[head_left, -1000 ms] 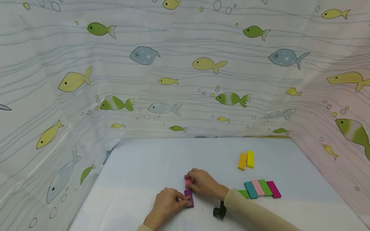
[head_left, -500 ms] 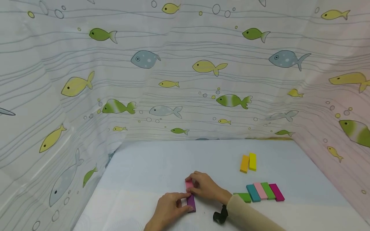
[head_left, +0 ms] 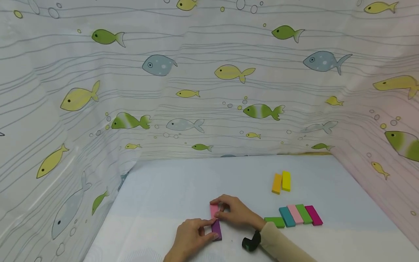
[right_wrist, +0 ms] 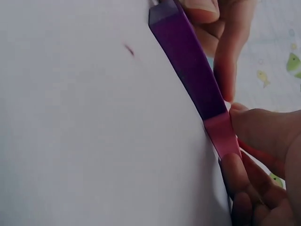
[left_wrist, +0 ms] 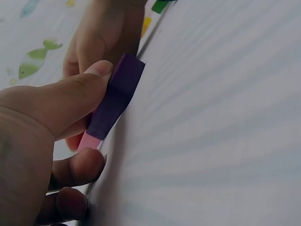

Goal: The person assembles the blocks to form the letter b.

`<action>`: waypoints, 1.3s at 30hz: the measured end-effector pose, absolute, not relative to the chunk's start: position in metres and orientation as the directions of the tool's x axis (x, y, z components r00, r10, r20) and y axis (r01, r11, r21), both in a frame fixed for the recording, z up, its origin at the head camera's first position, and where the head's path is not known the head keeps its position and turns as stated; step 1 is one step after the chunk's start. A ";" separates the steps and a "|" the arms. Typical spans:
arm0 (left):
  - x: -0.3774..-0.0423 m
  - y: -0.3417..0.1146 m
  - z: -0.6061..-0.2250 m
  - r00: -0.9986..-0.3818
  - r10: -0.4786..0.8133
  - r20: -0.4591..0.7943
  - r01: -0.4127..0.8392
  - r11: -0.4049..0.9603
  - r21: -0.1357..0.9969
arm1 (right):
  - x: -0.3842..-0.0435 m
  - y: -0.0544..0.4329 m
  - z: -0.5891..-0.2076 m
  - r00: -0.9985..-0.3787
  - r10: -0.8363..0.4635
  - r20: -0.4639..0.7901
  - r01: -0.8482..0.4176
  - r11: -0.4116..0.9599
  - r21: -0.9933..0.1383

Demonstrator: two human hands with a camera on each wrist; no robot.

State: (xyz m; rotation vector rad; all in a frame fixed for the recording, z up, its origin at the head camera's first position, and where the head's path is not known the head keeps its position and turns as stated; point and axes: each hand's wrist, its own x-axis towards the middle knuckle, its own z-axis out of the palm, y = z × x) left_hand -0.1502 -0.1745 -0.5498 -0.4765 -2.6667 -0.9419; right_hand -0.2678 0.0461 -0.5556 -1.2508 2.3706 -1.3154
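A purple block [head_left: 216, 230] and a pink block [head_left: 214, 210] lie end to end on the white table surface, the pink one farther from me. My left hand [head_left: 191, 236] pinches the purple block between the thumb at its near end and the index finger by the joint. On the pink block, my right hand [head_left: 237, 213] has a thumb near the joint and fingers at the far end. The right wrist view shows the purple block [right_wrist: 193, 66] and pink block [right_wrist: 222, 134] meeting at their ends, with no clear gap.
Right of my right hand lies a green block [head_left: 275, 222]. Beside it is a slanted row: teal [head_left: 287, 217], pink [head_left: 295, 214], green [head_left: 304, 214] and magenta [head_left: 314, 215]. Farther back lie an orange block [head_left: 276, 183] and a yellow block [head_left: 286, 181]. A fish-patterned curtain [head_left: 209, 109] surrounds the table.
My left index finger has moved from the side of the purple block to its far end by the joint. More of the pink block shows between my right fingers and thumb.
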 end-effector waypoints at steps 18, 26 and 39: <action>-0.145 -0.176 -0.545 -0.929 0.171 0.329 0.346 0.721 0.600 | -0.267 0.050 -0.552 -0.646 -0.743 0.173 -0.514 0.256 -0.819; -0.145 -0.163 -0.546 -0.937 0.107 0.332 0.294 0.757 0.584 | -0.265 0.054 -0.548 -0.655 -0.736 0.172 -0.516 0.269 -0.814; -0.145 -0.144 -0.550 -0.906 0.144 0.399 0.284 0.905 0.317 | -0.281 0.075 -0.525 -0.606 -0.789 0.099 -0.526 0.304 -0.794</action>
